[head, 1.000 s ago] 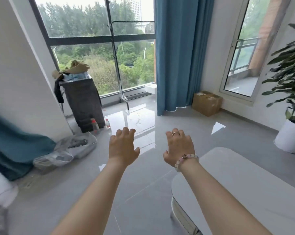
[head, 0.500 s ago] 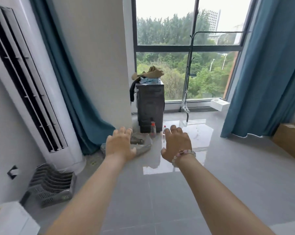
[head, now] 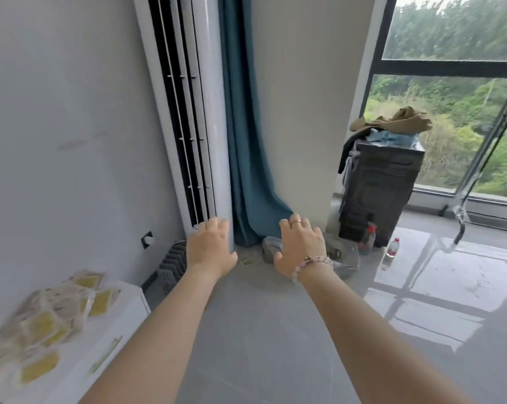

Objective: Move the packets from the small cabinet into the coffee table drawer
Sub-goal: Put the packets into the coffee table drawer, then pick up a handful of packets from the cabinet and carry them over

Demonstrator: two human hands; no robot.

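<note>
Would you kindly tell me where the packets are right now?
Head view, lower left: the packets lie scattered atop the white cabinet by the wall, near the air conditioner.

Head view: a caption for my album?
Left hand and right hand outstretched, empty; yellow packets piled on white cabinet.

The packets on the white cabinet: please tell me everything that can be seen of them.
The packets are many small flat sachets, apparently clear plastic with yellow contents, blurred by motion. They lie in a loose overlapping heap on top of the white cabinet at lower left. Only the cabinet top touches them.
</note>
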